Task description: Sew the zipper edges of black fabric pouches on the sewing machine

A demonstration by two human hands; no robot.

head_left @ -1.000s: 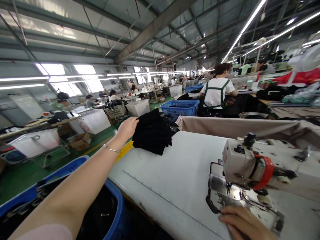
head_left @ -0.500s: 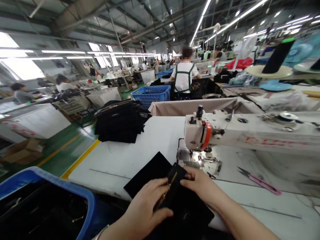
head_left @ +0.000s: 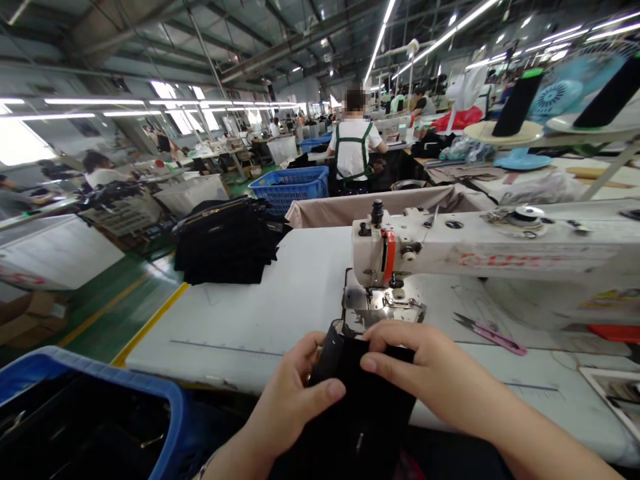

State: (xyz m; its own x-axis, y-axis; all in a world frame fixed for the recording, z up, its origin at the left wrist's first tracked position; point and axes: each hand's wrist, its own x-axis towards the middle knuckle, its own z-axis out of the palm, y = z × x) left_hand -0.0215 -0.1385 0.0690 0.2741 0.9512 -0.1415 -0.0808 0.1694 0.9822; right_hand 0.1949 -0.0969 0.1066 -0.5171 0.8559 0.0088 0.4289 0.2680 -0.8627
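Note:
A black fabric piece (head_left: 360, 393) lies between my hands at the table's front edge, its far end folded over just before the sewing machine's metal plate. My left hand (head_left: 300, 393) grips its left side, thumb on top and fingers behind the fold. My right hand (head_left: 405, 357) pinches the upper right edge between thumb and fingers. The white sewing machine (head_left: 450, 250) stands beyond my right hand, its needle area partly hidden by its head. Pink-handled snips (head_left: 495, 337) rest on the table to the right.
A stack of black pieces (head_left: 225, 243) sits at the table's back left. A blue basket (head_left: 175, 413) with black items stands front left. Thread cones (head_left: 517, 103) rise at the right. A person in a white shirt (head_left: 353, 147) is ahead, back turned.
The black piece has been turned and folded over, so its gold zipper no longer shows. Both hands have shifted with it, my right hand now more on top. The view has swung right.

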